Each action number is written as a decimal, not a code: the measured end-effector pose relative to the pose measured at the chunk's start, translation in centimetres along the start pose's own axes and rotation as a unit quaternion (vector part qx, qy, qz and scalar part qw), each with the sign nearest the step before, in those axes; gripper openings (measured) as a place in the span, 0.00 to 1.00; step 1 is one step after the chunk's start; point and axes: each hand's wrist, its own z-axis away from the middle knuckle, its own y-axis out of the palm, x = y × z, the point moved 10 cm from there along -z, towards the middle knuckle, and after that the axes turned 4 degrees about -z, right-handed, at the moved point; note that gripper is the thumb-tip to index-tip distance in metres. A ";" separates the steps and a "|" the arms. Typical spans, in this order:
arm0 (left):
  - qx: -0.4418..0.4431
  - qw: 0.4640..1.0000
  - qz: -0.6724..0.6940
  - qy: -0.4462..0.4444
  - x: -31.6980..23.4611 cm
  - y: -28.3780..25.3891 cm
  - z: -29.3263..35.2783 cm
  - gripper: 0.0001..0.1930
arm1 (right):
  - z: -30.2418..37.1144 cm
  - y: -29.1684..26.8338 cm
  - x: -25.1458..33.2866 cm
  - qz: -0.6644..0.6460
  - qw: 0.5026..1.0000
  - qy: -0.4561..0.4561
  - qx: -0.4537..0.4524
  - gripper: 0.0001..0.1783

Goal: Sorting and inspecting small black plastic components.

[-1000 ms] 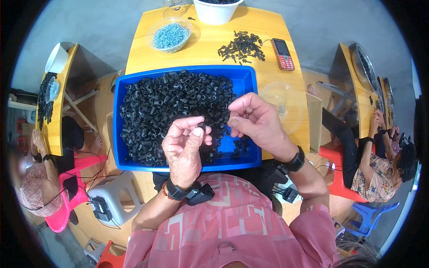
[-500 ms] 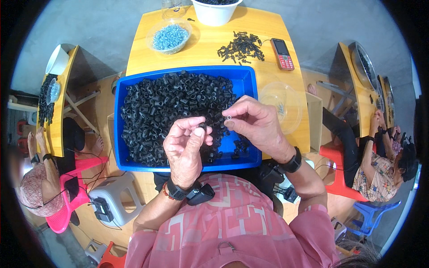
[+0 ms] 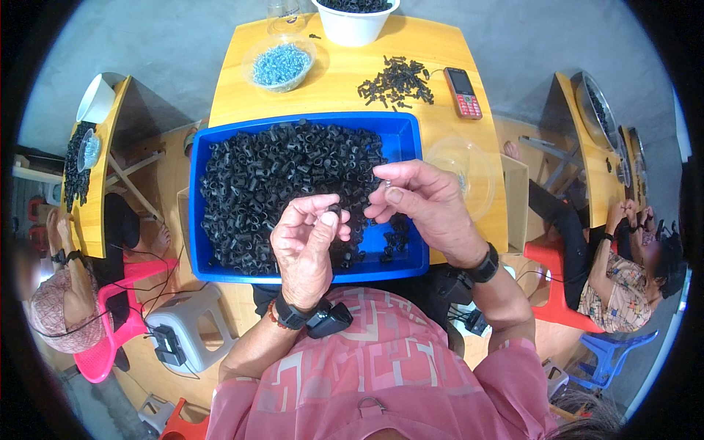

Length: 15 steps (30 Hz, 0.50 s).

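Note:
Above the blue tray [image 3: 308,277], both of my hands are raised close together. Between the thumb and fingers of my left hand [image 3: 306,233] is a small black plastic piece [image 3: 334,210], mostly covered by the fingertips. My right hand [image 3: 425,205] pinches a tiny silvery spring [image 3: 388,184] between thumb and index finger, a short gap to the right of the left hand. Beneath them, a large heap of black plastic pieces [image 3: 286,169], hollow and short, fills most of the tray. A few more such pieces lie in the tray's near right corner.
Farther back on the yellow table [image 3: 337,88] are a bowl of small bluish pieces [image 3: 281,66], a pile of black stems [image 3: 396,82], a phone [image 3: 463,93] and a white tub [image 3: 354,26]. A clear bowl [image 3: 480,176] stands right. People sit at side tables.
My right hand has turned the spring from end-on to upright and shifted slightly right, its other fingers curling lower. The left hand keeps its pinch, nearly still.

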 end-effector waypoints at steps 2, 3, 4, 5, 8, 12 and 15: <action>0.000 1.000 0.001 0.000 0.0 0.0 0.0 0.14 | 0.0 -0.2 -0.1 -0.002 1.000 0.004 0.003 0.14; 0.001 1.000 0.001 0.001 0.0 0.0 0.0 0.14 | 0.0 -0.2 -0.1 -0.004 1.000 0.009 0.006 0.14; 0.003 1.000 0.001 0.002 0.0 0.0 0.0 0.14 | 0.0 -0.2 -0.1 -0.004 1.000 0.009 0.006 0.14; 0.003 1.000 0.001 0.002 -0.1 0.0 0.0 0.14 | 0.1 -0.2 0.0 -0.009 1.000 0.011 0.005 0.13; 0.002 1.000 0.003 -0.002 -0.1 0.0 0.0 0.14 | 0.1 -0.3 0.1 -0.021 1.000 0.017 0.001 0.12; 0.009 1.000 0.012 -0.002 -0.1 0.2 -0.1 0.10 | -0.1 -0.5 0.2 -0.032 0.999 0.014 0.002 0.12; 0.010 1.000 0.008 -0.004 0.0 0.2 -0.1 0.11 | -0.1 -0.4 0.4 -0.043 0.999 0.001 -0.005 0.11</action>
